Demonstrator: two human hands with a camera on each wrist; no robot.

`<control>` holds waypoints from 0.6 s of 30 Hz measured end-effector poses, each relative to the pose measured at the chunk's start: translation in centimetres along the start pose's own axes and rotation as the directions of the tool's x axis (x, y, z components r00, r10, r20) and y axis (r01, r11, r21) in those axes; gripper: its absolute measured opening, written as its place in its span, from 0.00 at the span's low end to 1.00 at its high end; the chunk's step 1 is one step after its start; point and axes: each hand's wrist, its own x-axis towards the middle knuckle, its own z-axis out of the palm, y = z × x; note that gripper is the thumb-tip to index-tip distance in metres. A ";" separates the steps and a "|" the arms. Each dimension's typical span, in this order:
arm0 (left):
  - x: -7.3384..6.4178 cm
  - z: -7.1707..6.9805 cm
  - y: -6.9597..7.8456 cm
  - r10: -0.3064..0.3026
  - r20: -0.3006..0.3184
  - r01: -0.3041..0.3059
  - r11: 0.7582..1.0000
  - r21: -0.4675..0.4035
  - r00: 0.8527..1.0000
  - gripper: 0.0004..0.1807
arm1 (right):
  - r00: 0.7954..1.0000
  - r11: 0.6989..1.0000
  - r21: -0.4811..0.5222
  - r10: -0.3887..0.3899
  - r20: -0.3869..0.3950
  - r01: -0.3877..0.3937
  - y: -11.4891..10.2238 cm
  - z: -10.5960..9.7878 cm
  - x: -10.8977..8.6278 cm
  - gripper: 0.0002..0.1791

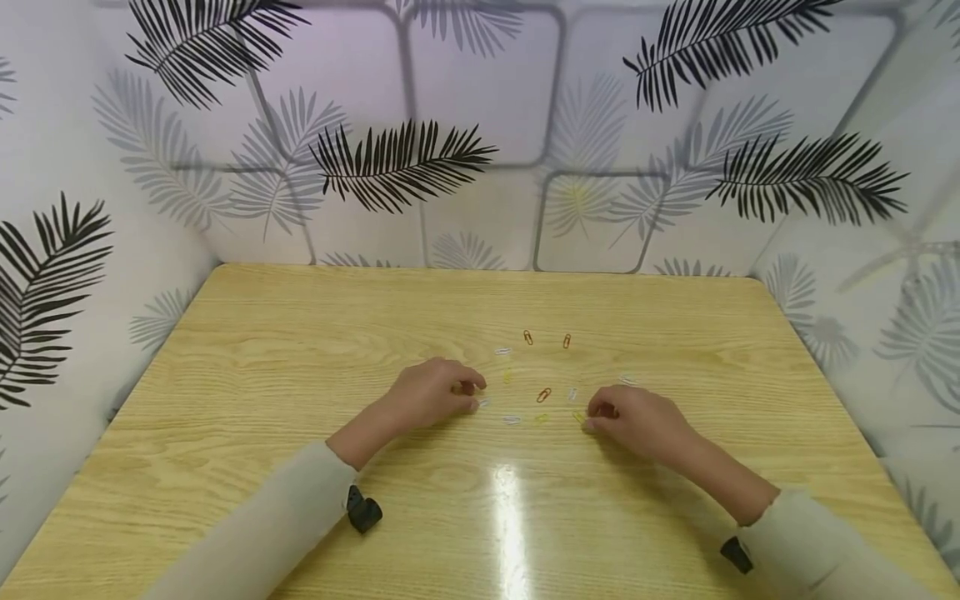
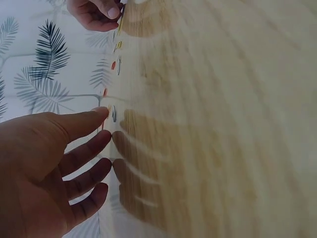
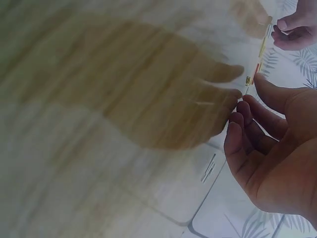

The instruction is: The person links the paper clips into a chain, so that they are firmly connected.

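Note:
Small paper clips lie scattered over the middle of the wooden table. My right hand [image 1: 633, 419] pinches a yellow paper clip [image 1: 578, 416] at its fingertips, low over the wood. Beside a white paper clip [image 1: 483, 402], my left hand [image 1: 435, 393] is held with its thumb and fingers apart and loosely bent. In the left wrist view the left hand's fingers [image 2: 91, 146] are spread, with nothing between them. Between the hands lie an orange paper clip [image 1: 543, 395], another yellow paper clip [image 1: 542, 418] and two white ones.
Farther back are two more orange paper clips [image 1: 528, 337], a white paper clip [image 1: 502, 351] and a pale yellow one [image 1: 507, 375]. White clips [image 1: 627, 381] lie behind the right hand. A leaf-patterned curtain [image 1: 480, 208] borders the table [image 1: 300, 333] at the back and sides.

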 end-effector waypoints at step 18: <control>1.2 0.2 0.1 0.061 0.066 -0.061 0.998 -0.006 0.996 0.06 | 0.999 1.000 0.006 -0.014 -0.030 0.014 0.0 0.8 0.2 0.07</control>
